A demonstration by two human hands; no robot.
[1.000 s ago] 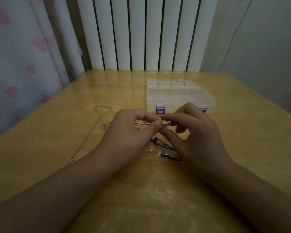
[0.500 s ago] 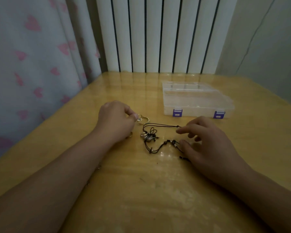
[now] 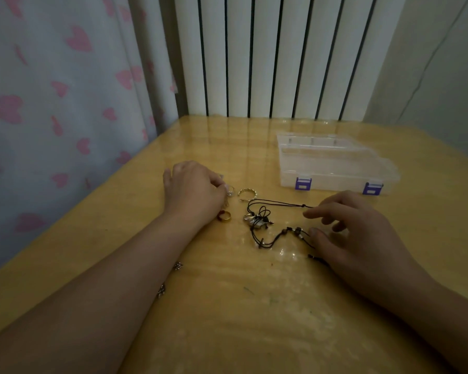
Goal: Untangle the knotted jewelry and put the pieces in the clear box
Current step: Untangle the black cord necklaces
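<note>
Left hand fingers are pinched on a small ring beside the black cord, apparently freed from it, while the cord is touched by the loosely spread right hand, well short of the shut clear box.

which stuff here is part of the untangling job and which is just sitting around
Part of the job:
- knotted black cord necklace with metal charms
- gold band ring
- open gold twisted ring
- small silver ring pinched by the left hand
- right hand
- clear plastic box with purple latches

Just there:
- pink-heart curtain
- white radiator
</note>
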